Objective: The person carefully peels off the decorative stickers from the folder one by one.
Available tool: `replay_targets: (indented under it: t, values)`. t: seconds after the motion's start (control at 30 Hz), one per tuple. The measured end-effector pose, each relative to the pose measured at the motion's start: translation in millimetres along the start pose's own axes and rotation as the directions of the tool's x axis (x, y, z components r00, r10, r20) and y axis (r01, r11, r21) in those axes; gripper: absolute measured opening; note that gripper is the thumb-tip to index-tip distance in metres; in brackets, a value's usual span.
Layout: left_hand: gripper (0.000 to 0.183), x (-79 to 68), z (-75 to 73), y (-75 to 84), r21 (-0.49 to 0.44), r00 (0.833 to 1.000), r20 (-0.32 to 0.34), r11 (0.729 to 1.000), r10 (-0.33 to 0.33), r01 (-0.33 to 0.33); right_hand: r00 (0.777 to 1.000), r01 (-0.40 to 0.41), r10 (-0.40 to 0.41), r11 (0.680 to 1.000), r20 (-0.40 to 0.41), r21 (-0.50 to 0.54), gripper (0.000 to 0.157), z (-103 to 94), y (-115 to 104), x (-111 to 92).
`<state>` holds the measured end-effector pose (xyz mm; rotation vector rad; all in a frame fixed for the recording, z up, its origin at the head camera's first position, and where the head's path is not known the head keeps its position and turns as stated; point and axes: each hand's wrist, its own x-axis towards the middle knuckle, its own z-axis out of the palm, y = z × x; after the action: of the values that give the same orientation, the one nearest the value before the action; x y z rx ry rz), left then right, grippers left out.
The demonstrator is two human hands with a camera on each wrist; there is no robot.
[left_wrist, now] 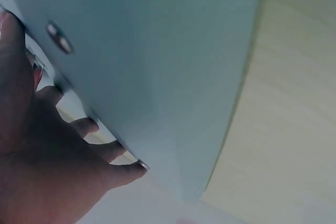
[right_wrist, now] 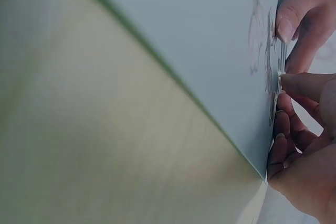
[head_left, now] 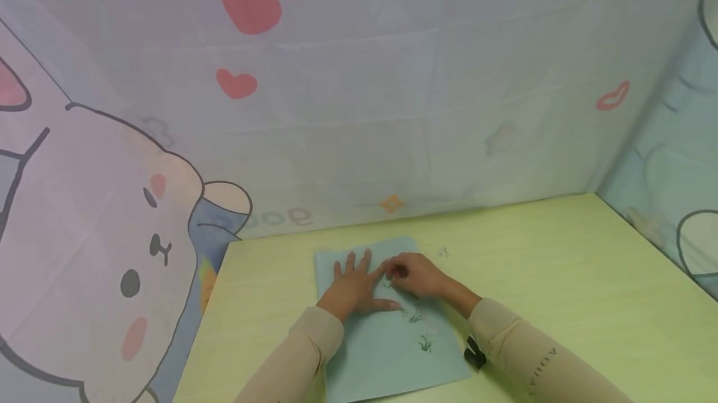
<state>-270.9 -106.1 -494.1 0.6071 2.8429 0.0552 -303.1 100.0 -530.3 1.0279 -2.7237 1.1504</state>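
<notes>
A flat light blue folder [head_left: 387,365] lies on the table, with small flower stickers of green stems and pale petals along its right part. My left hand [head_left: 353,291] rests on its upper half, fingers spread and thumb reaching toward a flower sticker [head_left: 415,316]. Another flower sticker [head_left: 425,344] sits lower down. With curled fingers, my right hand [head_left: 417,274] pinches at a flower sticker [head_left: 387,285] near the upper right edge, mostly hidden by the fingers. In the right wrist view, the thumb and index fingertips meet at the folder's surface, close to the left thumb [right_wrist: 286,29].
One loose flower piece [head_left: 443,251] lies on the yellow-green table [head_left: 561,266] beyond the right hand. A small black object [head_left: 474,353] is beside the folder's lower right edge, near the right sleeve. A printed cloth [head_left: 359,110] hangs behind the table.
</notes>
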Motion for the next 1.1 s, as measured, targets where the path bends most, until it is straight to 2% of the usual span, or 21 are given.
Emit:
replay_targets:
  t: [0.13, 0.37, 0.6, 0.77, 1.1]
  values:
    - [0.105, -1.8, -5.5, -5.7, -0.007, 1.0, -0.007, 1.0, 0.025, -0.025, 1.0, -0.005, 0.005, 1.0, 0.002, -0.013, 0.013, 1.6, 2, 2]
    - [0.107, 0.6, -4.1, -11.8, -0.031, 0.998, 0.056, 0.999, 0.012, -0.01, 1.0, -0.017, 0.017, 1.0, 0.016, -0.009, 0.012, 2.5, -3, 3]
    - [0.106, -1.4, -4.3, -9.2, -0.033, 0.998, 0.061, 0.999, 0.009, -0.007, 1.0, -0.006, 0.007, 0.999, 0.005, -0.045, 0.011, 4.3, -3, 4]
    - [0.106, -3.1, -4.6, -8.0, -0.029, 0.998, 0.062, 1.0, 0.007, -0.006, 0.999, -0.037, 0.039, 0.997, 0.023, -0.062, 0.012, 3.8, -3, 6]
    - [0.105, -3.0, -6.1, -6.7, -0.005, 0.997, 0.079, 1.0, 0.001, 0.0, 0.997, -0.057, 0.058, 0.998, 0.044, -0.036, 0.012, 1.1, -1, 6]
